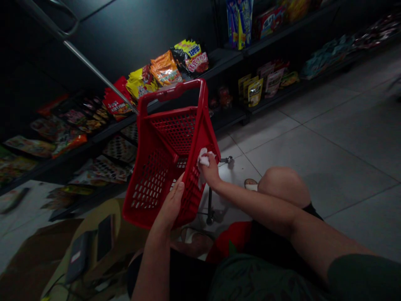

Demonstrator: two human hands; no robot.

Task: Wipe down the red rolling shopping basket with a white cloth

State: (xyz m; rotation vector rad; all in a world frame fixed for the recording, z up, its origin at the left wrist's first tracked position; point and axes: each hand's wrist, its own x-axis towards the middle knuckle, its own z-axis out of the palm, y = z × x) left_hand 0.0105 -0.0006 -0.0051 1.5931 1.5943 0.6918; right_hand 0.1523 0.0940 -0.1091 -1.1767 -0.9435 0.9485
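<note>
A red plastic shopping cart (194, 138) with slotted basket walls stands tilted in view before my knees. My left hand (171, 205) holds the near rim of its basket, with the thumb along the edge and the other fingers partly hidden. At the outer side wall, my right hand (210, 170) presses a crumpled white cloth (203, 159) against the red plastic. Its fingers are closed around the cloth, and part of it hangs down below them.
Shelves (225, 62) with packaged snacks run behind the cart. At lower left, a round stool (117, 209) carries a phone (105, 237) and a dark device (78, 255) with a cable. A metal pole (97, 73) slants behind the basket. Grey floor tiles (288, 146) lie at right.
</note>
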